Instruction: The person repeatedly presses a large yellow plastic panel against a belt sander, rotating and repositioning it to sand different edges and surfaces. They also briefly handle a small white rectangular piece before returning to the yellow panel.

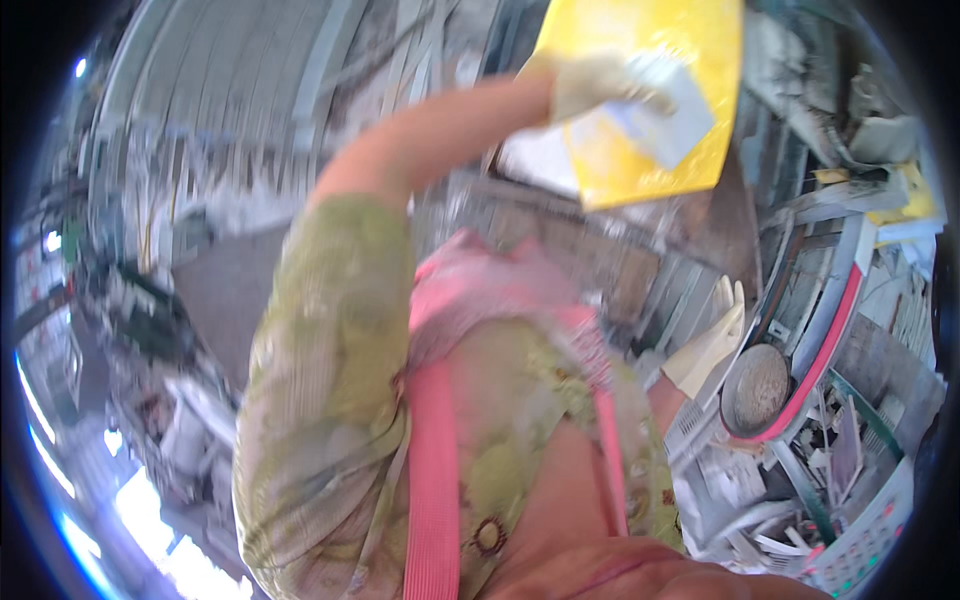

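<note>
My left arm reaches up across the upper middle. In a pale glove, my left hand [600, 85] is closed on the edge of a flat, whitish rectangular piece [672, 115]; motion blur hides what it is made of. Behind that piece is a large glossy yellow sheet [645, 185], with pale smears on its face. I cannot tell whether the piece presses against the sheet. My right hand [712, 335], also in a pale glove, is low at my right side with its fingers stretched out. Nothing shows in it. Close beside it is a round, speckled grey-brown dish [757, 388].
The dish sits in a long pink-rimmed tray [815, 385] on the right. A perforated white basket [870, 530] and scattered scraps [780, 520] lie below it. Ridged grey panels [220, 75] fill the upper left. A brown board [235, 300] stands left of my arm.
</note>
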The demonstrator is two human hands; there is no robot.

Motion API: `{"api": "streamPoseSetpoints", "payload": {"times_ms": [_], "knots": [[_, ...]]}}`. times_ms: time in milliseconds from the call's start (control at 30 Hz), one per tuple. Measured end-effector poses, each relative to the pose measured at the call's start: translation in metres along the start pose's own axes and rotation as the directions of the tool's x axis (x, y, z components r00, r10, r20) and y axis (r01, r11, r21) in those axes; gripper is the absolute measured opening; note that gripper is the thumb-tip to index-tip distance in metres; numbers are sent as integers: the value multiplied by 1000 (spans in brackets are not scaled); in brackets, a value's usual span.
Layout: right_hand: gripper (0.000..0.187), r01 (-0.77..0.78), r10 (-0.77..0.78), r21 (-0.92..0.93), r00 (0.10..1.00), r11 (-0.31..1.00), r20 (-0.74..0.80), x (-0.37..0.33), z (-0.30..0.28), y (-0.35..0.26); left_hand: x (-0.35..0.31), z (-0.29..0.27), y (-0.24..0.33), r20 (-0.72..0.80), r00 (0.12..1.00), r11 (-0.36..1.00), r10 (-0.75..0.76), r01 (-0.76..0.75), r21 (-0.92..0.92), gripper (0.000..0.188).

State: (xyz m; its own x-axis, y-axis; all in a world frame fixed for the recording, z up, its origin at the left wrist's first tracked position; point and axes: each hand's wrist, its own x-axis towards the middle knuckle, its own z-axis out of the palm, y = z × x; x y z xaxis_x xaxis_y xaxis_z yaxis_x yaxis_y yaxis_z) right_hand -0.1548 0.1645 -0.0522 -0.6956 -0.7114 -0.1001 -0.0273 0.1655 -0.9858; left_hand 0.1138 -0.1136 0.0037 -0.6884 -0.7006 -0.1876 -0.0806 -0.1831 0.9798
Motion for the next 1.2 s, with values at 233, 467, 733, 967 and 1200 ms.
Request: {"api": "streamPoseSetpoints", "payload": {"times_ms": [233, 467, 733, 967, 1200], "knots": [[44, 221, -211, -59, 967, 974, 141, 75, 111, -78, -15, -24, 8, -2, 940, 885, -341, 321, -336, 58], [35, 334, -267, -209, 918, 919, 294, 131, 251, -74, 12, -115, 20, 214, 952, 869, -220, 290, -400, 68], [54, 518, -424, -810, 821, 275, 381, 193, 420, -61, 128, -288, 35, -101, 977, 961, -186, 159, -227, 63], [54, 452, -395, -863, 852, 224, 343, 192, 436, -70, 303, -323, 104, -193, 981, 957, -18, -39, -287, 58], [53, 413, -306, -868, 894, 275, 329, 201, 435, -77, 513, -288, 138, -183, 956, 888, 231, -284, -361, 69]]}}
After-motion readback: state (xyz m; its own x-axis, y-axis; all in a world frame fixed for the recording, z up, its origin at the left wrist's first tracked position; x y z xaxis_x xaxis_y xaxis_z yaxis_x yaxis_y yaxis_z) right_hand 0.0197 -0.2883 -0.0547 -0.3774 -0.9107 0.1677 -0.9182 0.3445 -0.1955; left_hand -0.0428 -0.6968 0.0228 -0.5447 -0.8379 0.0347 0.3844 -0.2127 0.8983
